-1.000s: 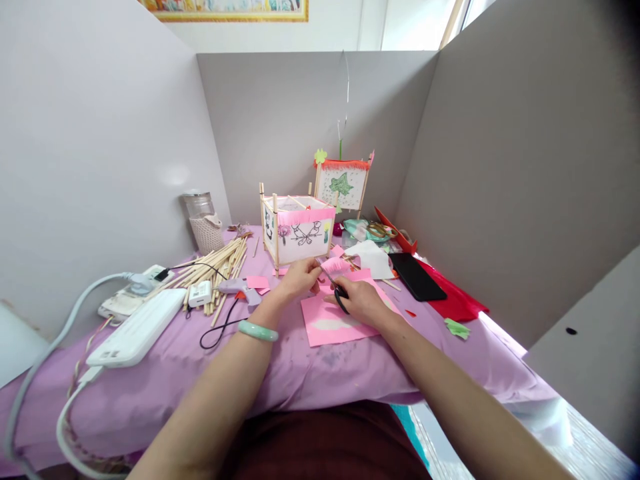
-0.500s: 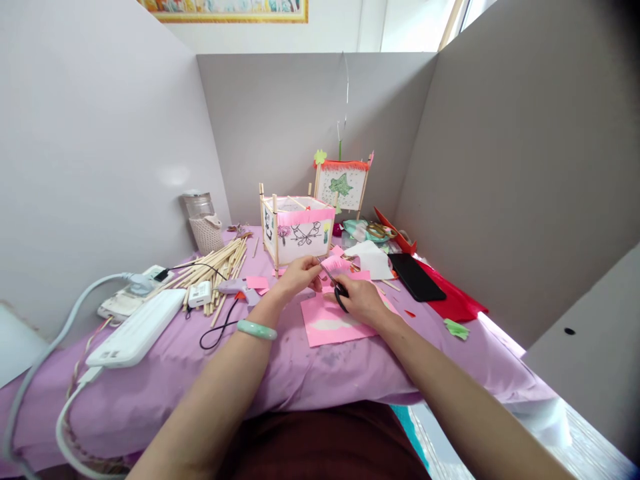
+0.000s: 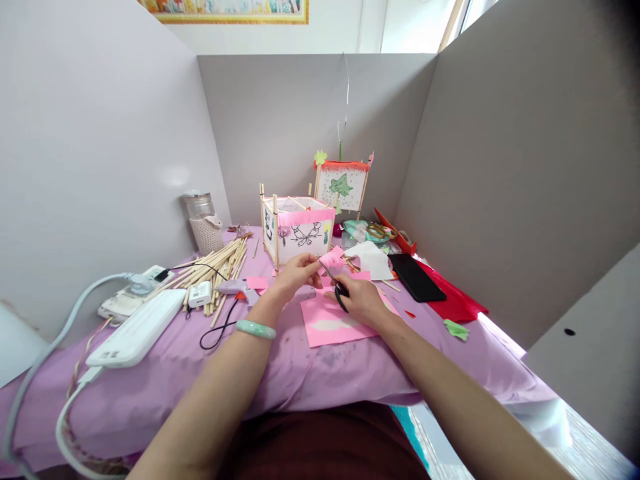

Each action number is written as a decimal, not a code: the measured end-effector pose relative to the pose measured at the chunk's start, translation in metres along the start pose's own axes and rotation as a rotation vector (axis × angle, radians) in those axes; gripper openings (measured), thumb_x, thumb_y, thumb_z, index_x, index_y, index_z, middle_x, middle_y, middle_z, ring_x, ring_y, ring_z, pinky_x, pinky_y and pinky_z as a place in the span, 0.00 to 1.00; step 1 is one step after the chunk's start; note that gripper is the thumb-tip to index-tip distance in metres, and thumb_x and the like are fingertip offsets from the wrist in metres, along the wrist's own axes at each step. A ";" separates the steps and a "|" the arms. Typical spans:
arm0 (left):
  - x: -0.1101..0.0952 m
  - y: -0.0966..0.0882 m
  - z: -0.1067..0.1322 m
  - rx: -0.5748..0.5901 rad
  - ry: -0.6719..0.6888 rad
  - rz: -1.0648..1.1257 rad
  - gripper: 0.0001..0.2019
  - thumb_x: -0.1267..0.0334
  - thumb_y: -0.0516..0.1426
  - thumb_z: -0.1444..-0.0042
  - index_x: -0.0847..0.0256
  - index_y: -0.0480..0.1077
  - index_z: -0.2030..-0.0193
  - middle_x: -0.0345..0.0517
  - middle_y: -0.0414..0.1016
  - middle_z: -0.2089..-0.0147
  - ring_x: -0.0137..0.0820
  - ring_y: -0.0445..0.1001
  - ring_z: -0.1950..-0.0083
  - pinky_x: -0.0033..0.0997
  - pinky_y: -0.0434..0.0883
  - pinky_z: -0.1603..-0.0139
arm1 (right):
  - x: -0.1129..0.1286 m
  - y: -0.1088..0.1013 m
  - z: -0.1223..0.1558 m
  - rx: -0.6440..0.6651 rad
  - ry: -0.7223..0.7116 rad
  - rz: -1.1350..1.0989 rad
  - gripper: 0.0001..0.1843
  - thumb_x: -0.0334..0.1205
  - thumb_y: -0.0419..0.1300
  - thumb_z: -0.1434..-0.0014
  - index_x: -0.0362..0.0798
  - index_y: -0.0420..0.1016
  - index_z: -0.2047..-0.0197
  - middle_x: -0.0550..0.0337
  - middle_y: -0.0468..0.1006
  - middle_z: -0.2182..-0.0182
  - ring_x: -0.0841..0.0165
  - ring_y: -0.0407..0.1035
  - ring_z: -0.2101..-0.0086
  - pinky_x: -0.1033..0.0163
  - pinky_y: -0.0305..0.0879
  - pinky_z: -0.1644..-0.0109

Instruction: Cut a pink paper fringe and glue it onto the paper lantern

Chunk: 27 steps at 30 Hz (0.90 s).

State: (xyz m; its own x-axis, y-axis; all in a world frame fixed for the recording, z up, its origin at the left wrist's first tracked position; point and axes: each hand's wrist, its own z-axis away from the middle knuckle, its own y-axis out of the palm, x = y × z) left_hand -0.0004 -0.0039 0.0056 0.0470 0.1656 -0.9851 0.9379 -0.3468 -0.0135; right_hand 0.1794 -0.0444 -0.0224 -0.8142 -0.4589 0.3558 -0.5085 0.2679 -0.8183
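Observation:
My left hand (image 3: 296, 272) pinches a small piece of pink paper (image 3: 332, 257) and holds it up above the table. My right hand (image 3: 361, 300) grips black-handled scissors (image 3: 338, 285), their blades pointing up at the pink piece. Beneath both hands a larger pink sheet (image 3: 334, 320) lies flat on the purple tablecloth (image 3: 310, 373). A green bangle (image 3: 256, 329) sits on my left wrist. Just behind my hands stands a paper lantern with a stick frame and a pink band (image 3: 296, 230).
A bundle of wooden sticks (image 3: 220, 270), a glue gun (image 3: 235, 288), a white power strip (image 3: 137, 330) and cables lie at left. A second lantern (image 3: 344, 184), a black phone (image 3: 416, 277), red paper (image 3: 457, 303) and scraps lie at right. Grey partition walls enclose the desk.
My left hand has lifted the small pink piece a little higher and turned it; the scissors stay at it in my right hand.

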 end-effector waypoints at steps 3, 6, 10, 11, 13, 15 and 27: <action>0.000 0.000 0.000 0.006 0.012 0.005 0.10 0.61 0.60 0.46 0.63 0.64 0.68 0.41 0.74 0.76 0.26 0.73 0.80 0.24 0.70 0.76 | 0.000 0.000 0.000 -0.007 -0.006 0.000 0.16 0.52 0.60 0.42 0.50 0.74 0.57 0.60 0.80 0.69 0.66 0.74 0.69 0.66 0.59 0.68; 0.000 0.000 0.000 0.019 0.012 -0.009 0.10 0.60 0.60 0.46 0.63 0.64 0.68 0.40 0.74 0.76 0.25 0.72 0.80 0.25 0.71 0.76 | -0.001 0.001 0.001 -0.006 -0.015 -0.011 0.16 0.52 0.59 0.42 0.51 0.74 0.57 0.61 0.80 0.69 0.66 0.74 0.69 0.66 0.59 0.68; 0.001 0.000 0.000 0.019 0.003 -0.034 0.11 0.59 0.61 0.46 0.64 0.65 0.69 0.40 0.73 0.77 0.24 0.72 0.80 0.24 0.70 0.75 | -0.002 0.001 0.001 -0.012 -0.012 0.005 0.16 0.53 0.59 0.42 0.51 0.74 0.57 0.61 0.80 0.69 0.66 0.74 0.69 0.67 0.59 0.68; 0.001 0.000 0.000 0.016 0.000 -0.035 0.11 0.59 0.61 0.46 0.64 0.65 0.68 0.40 0.73 0.77 0.24 0.72 0.80 0.24 0.70 0.76 | -0.002 0.001 0.000 -0.016 -0.010 0.010 0.16 0.53 0.59 0.42 0.51 0.74 0.56 0.61 0.80 0.69 0.66 0.74 0.69 0.67 0.58 0.68; 0.001 0.000 0.000 0.008 -0.003 -0.031 0.11 0.59 0.61 0.46 0.63 0.64 0.68 0.40 0.73 0.77 0.25 0.72 0.80 0.23 0.70 0.76 | -0.002 0.001 0.001 -0.021 -0.010 0.016 0.16 0.53 0.59 0.42 0.52 0.74 0.56 0.61 0.80 0.69 0.66 0.74 0.69 0.67 0.58 0.68; 0.001 0.000 0.000 0.005 0.003 -0.022 0.11 0.60 0.61 0.47 0.63 0.64 0.68 0.40 0.73 0.77 0.25 0.72 0.80 0.24 0.70 0.76 | -0.002 0.001 0.001 -0.022 -0.008 0.013 0.16 0.53 0.59 0.41 0.52 0.74 0.56 0.61 0.80 0.69 0.66 0.74 0.69 0.67 0.58 0.68; 0.003 -0.004 -0.001 0.037 0.023 0.003 0.11 0.60 0.62 0.48 0.64 0.66 0.67 0.39 0.72 0.80 0.27 0.73 0.79 0.24 0.71 0.75 | -0.003 0.003 0.000 -0.043 0.000 0.009 0.17 0.53 0.59 0.42 0.51 0.74 0.56 0.61 0.80 0.69 0.66 0.73 0.70 0.66 0.57 0.69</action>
State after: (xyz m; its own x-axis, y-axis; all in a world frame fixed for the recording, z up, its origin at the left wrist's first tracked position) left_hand -0.0036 -0.0014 0.0027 0.0582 0.1853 -0.9810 0.9244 -0.3809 -0.0171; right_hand 0.1804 -0.0426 -0.0256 -0.8187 -0.4564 0.3484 -0.5127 0.3078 -0.8015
